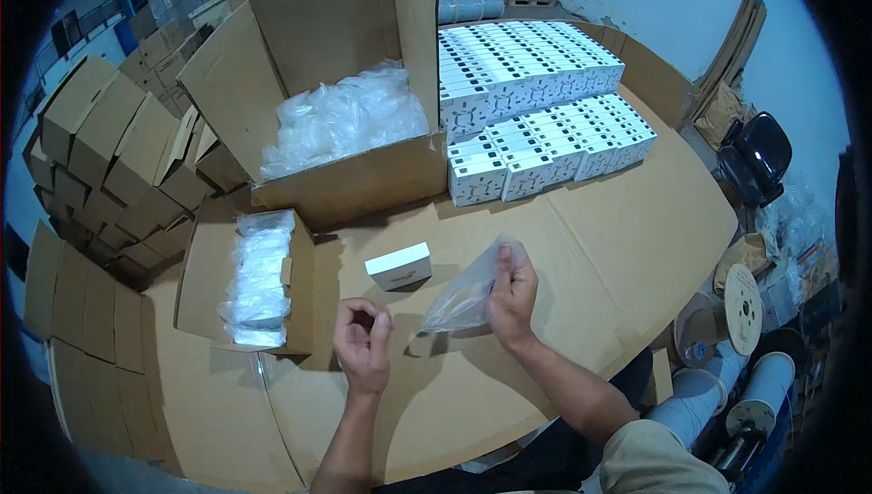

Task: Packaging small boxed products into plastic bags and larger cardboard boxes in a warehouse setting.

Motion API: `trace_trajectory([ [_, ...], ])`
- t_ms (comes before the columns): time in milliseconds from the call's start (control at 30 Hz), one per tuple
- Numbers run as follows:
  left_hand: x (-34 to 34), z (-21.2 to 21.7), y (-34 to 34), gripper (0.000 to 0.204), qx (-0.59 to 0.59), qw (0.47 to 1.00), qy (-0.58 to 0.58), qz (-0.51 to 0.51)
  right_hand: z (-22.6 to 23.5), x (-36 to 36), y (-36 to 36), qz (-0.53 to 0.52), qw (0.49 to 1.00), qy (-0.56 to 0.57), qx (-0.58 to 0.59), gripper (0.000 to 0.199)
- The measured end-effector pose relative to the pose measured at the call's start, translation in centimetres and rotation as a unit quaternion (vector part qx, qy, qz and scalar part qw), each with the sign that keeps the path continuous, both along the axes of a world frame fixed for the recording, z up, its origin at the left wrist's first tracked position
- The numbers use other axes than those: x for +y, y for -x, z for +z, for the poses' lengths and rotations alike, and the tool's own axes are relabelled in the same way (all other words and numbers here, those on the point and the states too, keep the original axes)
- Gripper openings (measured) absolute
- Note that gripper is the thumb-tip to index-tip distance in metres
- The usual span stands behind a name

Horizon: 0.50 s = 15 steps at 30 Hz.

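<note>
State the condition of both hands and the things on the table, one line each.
Left hand: loosely curled, nothing visible in it
Right hand: gripping the clear bag
Clear bag: held up, looks empty
White box: looks closed, standing alone
Large carton: open, filled with loose plastic
Small carton: open, holding wrapped packs
Stacked boxes: look closed, in rows

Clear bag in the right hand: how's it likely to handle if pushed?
The clear bag is probably floppy: its film looks thin and see-through. Likely very light too, with nothing visible inside. It may slip, judging by the glossy sheen.
</note>
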<state>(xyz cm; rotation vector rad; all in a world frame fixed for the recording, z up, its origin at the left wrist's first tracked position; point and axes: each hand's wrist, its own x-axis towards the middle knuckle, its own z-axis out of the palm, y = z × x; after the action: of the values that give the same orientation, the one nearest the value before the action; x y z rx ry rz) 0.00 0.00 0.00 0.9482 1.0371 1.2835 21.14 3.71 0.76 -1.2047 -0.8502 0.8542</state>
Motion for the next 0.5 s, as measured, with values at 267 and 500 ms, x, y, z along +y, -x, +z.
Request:
trace_trajectory([
  [267, -1.0, 1.8, -3.6, 0.031, 0.303, 0.928, -0.17, 0.132, 0.7, -2.1, 3.0, 0.095, 0.963, -0.087, -0.236, 0.011],
  [500, 0.4, 0.8, -2.6, 0.034, 0.293, 0.913, -0.149, 0.241, 0.1, -1.6, 4.0, 0.121, 0.972, -0.042, -0.197, 0.029],
])
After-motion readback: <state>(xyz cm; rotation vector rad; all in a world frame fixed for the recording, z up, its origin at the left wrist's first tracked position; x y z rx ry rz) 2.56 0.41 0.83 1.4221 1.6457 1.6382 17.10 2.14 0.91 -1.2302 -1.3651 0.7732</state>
